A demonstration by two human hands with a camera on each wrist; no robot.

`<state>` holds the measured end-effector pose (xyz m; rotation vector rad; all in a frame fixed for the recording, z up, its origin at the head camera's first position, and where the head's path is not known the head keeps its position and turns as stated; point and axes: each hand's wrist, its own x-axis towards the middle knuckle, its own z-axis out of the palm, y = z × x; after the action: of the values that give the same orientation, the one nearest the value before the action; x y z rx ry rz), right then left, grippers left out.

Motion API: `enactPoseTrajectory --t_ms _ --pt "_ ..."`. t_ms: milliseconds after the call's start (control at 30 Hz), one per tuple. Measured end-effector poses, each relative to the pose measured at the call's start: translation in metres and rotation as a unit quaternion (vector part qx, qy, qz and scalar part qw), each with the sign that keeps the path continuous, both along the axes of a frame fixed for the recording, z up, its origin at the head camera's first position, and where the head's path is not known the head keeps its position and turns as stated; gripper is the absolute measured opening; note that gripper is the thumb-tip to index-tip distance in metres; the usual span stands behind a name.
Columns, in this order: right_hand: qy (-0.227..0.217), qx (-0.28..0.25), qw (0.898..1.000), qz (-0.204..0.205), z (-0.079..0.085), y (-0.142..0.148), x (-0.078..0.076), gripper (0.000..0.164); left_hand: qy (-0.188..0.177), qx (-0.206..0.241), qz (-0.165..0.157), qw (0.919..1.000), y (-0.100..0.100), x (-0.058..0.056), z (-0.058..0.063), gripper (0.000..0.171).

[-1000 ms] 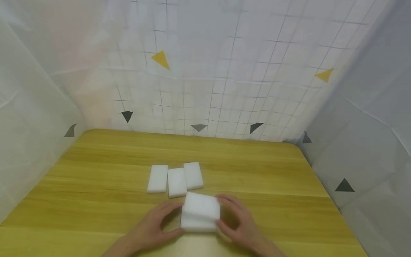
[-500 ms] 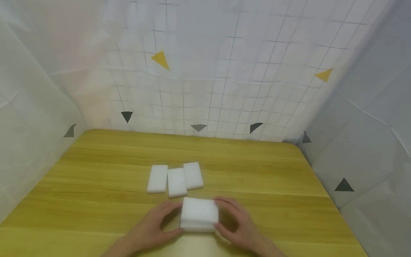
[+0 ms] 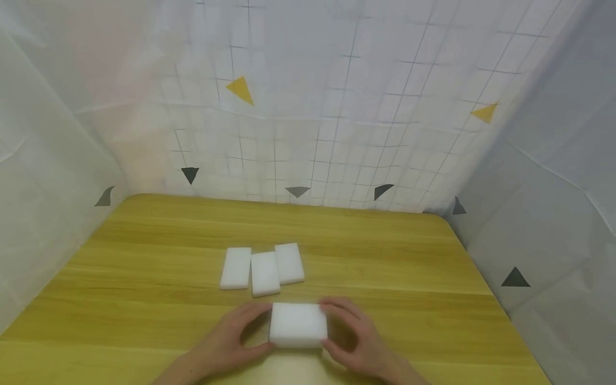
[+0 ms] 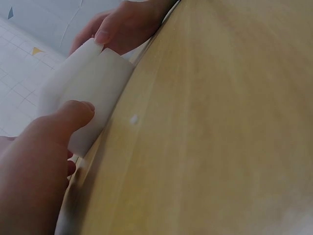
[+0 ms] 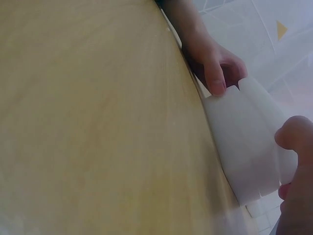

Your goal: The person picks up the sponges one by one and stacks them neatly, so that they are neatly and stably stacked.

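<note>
The left hand (image 3: 228,337) is clamping the left end of a stack of white foam blocks (image 3: 298,323), and the right hand (image 3: 368,339) is clamping its right end, each thumb pressing on the near face. The stack is sitting on the near part of the wood-grain tabletop (image 3: 409,267). Just beyond it, three white foam pads (image 3: 266,274) are lying flat, side by side, while a grid-lined white sheet (image 3: 300,144) is hanging behind
</note>
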<state>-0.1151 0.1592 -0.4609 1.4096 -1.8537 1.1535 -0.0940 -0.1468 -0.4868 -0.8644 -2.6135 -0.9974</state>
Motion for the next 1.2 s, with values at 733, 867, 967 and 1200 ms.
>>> enactPoseTrajectory --t_ms 733,867,967,1200 --pt "-0.052 0.054 0.996 -0.055 -0.017 0.005 0.001 0.065 -0.007 -0.003 0.001 1.0000 0.000 0.001 0.000 0.064" --pt "-0.076 0.075 0.991 -0.077 -0.027 0.008 -0.002 0.070 -0.003 -0.003 0.000 1.0000 0.000 0.001 0.000 0.064" --pt "-0.101 0.093 0.986 -0.098 -0.031 0.010 -0.002 0.071 0.003 0.000 -0.002 1.0000 0.000 0.000 -0.001 0.063" --pt "-0.136 0.103 0.979 -0.109 -0.031 0.012 0.000 0.066 0.014 0.001 -0.007 0.9999 0.000 0.000 -0.001 0.064"
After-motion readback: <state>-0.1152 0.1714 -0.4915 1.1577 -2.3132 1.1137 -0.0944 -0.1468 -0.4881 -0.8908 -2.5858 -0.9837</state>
